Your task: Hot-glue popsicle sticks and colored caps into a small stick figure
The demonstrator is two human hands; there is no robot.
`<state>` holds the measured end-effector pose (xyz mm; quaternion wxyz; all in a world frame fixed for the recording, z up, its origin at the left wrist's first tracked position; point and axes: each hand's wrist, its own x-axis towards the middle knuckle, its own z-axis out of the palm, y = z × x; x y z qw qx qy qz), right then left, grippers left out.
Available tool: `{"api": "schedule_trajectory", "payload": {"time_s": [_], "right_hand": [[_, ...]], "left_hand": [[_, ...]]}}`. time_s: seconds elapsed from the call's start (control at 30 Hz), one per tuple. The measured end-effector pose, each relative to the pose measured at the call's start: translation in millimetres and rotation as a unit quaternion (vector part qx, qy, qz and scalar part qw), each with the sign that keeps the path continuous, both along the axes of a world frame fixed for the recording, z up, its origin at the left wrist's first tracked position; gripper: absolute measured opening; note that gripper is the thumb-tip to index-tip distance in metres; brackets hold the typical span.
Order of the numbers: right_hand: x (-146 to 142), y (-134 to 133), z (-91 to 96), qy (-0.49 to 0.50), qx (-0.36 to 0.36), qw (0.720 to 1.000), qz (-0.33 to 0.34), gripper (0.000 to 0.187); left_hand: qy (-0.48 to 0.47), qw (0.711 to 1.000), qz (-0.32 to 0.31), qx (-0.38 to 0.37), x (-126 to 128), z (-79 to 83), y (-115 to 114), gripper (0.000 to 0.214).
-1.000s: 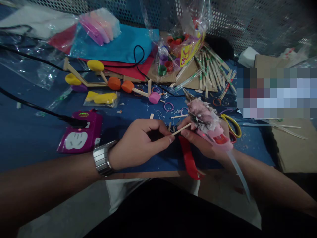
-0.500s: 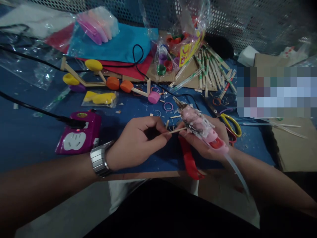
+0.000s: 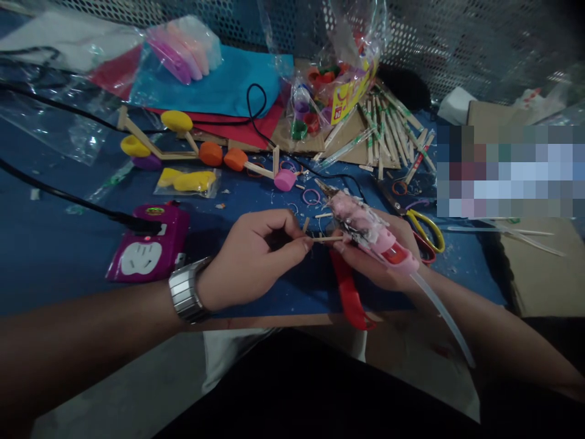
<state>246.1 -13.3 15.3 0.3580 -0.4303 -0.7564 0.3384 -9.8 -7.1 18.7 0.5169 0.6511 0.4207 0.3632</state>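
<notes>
Since a second ago, the glue gun [image 3: 361, 225] has shifted toward nine o'clock, and the thin wooden stick [image 3: 326, 239] has turned from a slant toward two o'clock until it lies almost level, along the nine-to-three line. That stick spans the small gap between the two hands, above the near part of the blue table [image 3: 247, 198].

Taking the stick as the clock's centre, the left hand [image 3: 256, 262] is at nine o'clock, thumb and forefinger pinched narrow on the stick's end; its other fingers are mostly hidden. A silver watch [image 3: 186, 292] circles that wrist.

The right hand [image 3: 381, 275], at four o'clock, is wrapped around the glue gun, and its fingertips meet the stick's other end; how tightly they grip there I cannot tell. The gun's nozzle [image 3: 325, 188] points toward ten o'clock, while a clear glue stick [image 3: 443, 317] trails from its back toward five.

Yellow-and-red-handled scissors [image 3: 427, 230] lie at three o'clock, a purple power socket [image 3: 148, 244] at nine, and a red plastic piece [image 3: 348, 292] at five, near the right thumb.
</notes>
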Motion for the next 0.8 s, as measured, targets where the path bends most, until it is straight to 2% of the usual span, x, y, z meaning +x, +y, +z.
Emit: {"api": "schedule_trajectory", "payload": {"time_s": [0.1, 0.17, 0.23, 0.3, 0.5, 0.7, 0.8], "right_hand": [[-1.3, 0.1, 1.3, 0.001, 0.021, 0.999, 0.025, 0.011], [-2.9, -0.5, 1.9, 0.011, 0.021, 1.000, 0.016, 0.010], [-4.7, -1.3, 2.3, 0.029, 0.012, 0.999, -0.007, 0.011], [-5.6, -2.0, 2.5, 0.034, -0.013, 0.999, -0.001, 0.011], [-4.5, -2.7, 0.3, 0.044, -0.018, 0.999, 0.005, 0.011], [-7.7, -2.8, -7.8, 0.102, -0.038, 0.994, -0.017, 0.017], [-7.8, -1.9, -5.7, 0.077, -0.030, 0.997, -0.002, 0.014]], "left_hand": [[-0.007, 1.000, 0.003, -0.005, 0.1, 0.8, 0.0, 0.025], [-0.007, 1.000, 0.009, -0.007, 0.1, 0.9, 0.0, 0.026], [-0.006, 1.000, 0.011, -0.012, -0.2, 0.5, 0.1, 0.026], [-0.006, 1.000, 0.009, -0.016, -0.6, -0.1, 0.4, 0.026], [-0.010, 1.000, 0.003, -0.016, -0.6, -0.9, 0.9, 0.028], [0.001, 1.000, -0.015, -0.013, 1.0, -1.1, -0.4, 0.025], [0.005, 1.000, -0.008, -0.010, 0.7, -1.6, -0.7, 0.026]]}}
